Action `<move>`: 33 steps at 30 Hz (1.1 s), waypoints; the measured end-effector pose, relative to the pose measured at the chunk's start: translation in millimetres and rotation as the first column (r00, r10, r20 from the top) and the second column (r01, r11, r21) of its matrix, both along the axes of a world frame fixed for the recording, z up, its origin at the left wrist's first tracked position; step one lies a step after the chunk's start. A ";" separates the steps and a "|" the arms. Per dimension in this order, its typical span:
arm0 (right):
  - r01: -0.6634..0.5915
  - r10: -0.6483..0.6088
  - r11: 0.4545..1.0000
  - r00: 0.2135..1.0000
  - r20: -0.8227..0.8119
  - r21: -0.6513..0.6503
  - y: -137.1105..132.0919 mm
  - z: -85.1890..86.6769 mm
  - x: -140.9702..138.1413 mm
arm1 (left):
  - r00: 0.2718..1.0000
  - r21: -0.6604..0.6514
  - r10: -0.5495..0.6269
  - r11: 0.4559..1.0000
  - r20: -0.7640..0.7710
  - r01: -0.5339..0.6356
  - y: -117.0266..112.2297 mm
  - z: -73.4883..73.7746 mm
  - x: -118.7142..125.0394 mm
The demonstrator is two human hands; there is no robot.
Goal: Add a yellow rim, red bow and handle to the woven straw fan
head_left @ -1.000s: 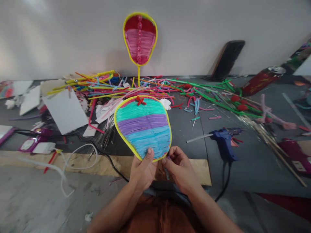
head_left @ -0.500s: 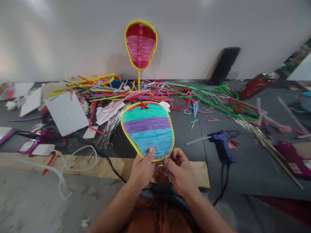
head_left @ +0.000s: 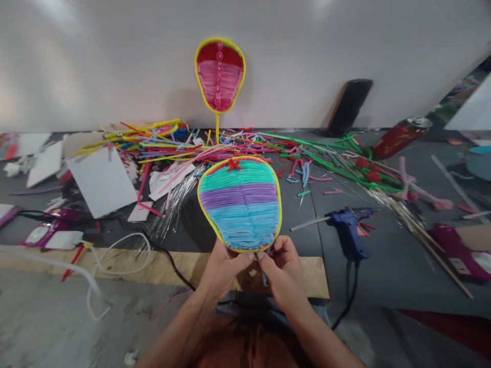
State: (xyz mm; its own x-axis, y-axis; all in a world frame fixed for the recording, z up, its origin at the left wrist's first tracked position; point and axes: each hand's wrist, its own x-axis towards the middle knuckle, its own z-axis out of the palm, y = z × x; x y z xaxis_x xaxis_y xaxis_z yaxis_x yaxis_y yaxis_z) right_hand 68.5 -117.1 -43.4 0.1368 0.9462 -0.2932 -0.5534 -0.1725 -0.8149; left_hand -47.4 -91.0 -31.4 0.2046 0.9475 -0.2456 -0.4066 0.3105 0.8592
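Observation:
A fan-shaped pipe-cleaner panel [head_left: 241, 204] faces me, banded green, purple and light blue inside a yellow rim, with a small red bow at its top. My left hand [head_left: 222, 268] grips its lower left edge, thumb along the bottom rim and fingers behind. At the bottom rim, to the right, my right hand [head_left: 286, 271] pinches with thumb and bent fingers. A short bluish strip hangs below that hand; where it attaches I cannot tell. Behind stands a similar pink and red panel [head_left: 219, 76] on a yellow stem, against the white wall.
Pipe cleaners [head_left: 172, 145] in many colours lie heaped along the back. A blue glue gun [head_left: 349, 230] rests on the right, its cord running off the front edge. A phone [head_left: 348, 107] leans on the wall beside a red can [head_left: 401, 137]. White card [head_left: 103, 181] and cables lie left.
The striped panel has shifted slightly right and sits more level. My left thumb has slid from the panel's face down to the bottom rim, close to my right thumb.

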 end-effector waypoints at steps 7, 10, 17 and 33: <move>-0.017 0.018 1.000 0.999 0.048 -0.013 -0.8 4.1 -1.4 | 0.997 -0.066 0.076 0.995 0.023 -0.074 -0.3 1.3 3.0; -0.008 0.008 1.000 0.998 0.066 -0.009 -1.3 4.0 -2.2 | 0.996 -0.075 0.085 0.994 0.012 -0.084 -0.7 -0.4 2.6; -0.006 0.007 1.000 0.999 0.044 -0.006 -1.9 2.7 -3.8 | 0.995 -0.072 0.097 0.993 0.001 -0.097 -0.2 -4.8 3.7; -0.046 0.046 0.998 0.999 -0.009 0.032 -2.3 -2.5 -3.2 | 0.988 -0.051 0.134 0.989 -0.076 -0.138 1.7 -6.5 4.2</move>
State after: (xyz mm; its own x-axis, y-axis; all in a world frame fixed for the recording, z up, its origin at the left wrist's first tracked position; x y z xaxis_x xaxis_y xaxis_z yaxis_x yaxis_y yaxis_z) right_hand 65.2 -119.4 -45.8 0.0905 0.9603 -0.2638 -0.5531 -0.1718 -0.8152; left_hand -43.3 -89.3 -37.9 0.0543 0.9497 -0.3084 -0.3855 0.3048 0.8709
